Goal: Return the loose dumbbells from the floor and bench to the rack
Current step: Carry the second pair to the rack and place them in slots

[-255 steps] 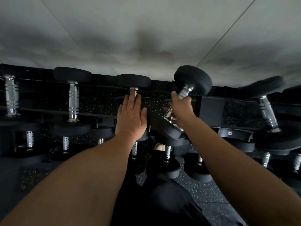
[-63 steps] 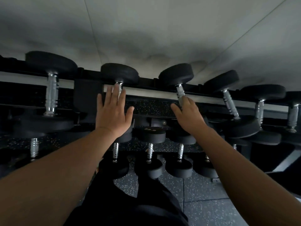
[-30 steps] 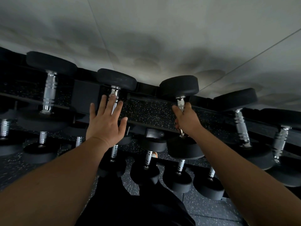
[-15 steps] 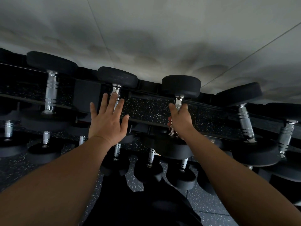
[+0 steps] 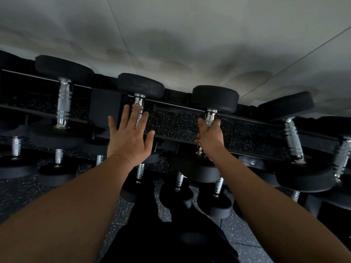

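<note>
Rack (image 5: 190,128) of black metal, long and tiered, with speckled panels between its rails, runs across the view under a pale grey wall (image 5: 171,35).

Item one: black round-headed dumbbell with chrome grip (image 5: 214,97), on the upper tier right of centre. We see our right hand (image 5: 209,141) wrapped around its chrome handle, fingers curled tight, thumb up along the bar. Far head stands above the back rail; near head sits below the wrist at the front rail. We cannot tell whether its weight rests on the rails or in the hand.

Item two: neighbouring black dumbbell with ribbed chrome handle (image 5: 141,88), one place to the left on the same tier. Our left hand (image 5: 129,139) is spread flat and wide over its handle, fingers splayed and straight, gripping nothing; fingertips (image 5: 135,111) overlap the chrome. Contact cannot be told.

Item three: larger black dumbbell (image 5: 63,103) further left on that tier, untouched.

Item four: heavy black dumbbell at right (image 5: 292,137), upper tier, untouched.

Item five: row of small black dumbbells (image 5: 218,190) on the lower tier beneath our forearms.

Floor: dark speckled rubber flooring (image 5: 237,232).
</note>
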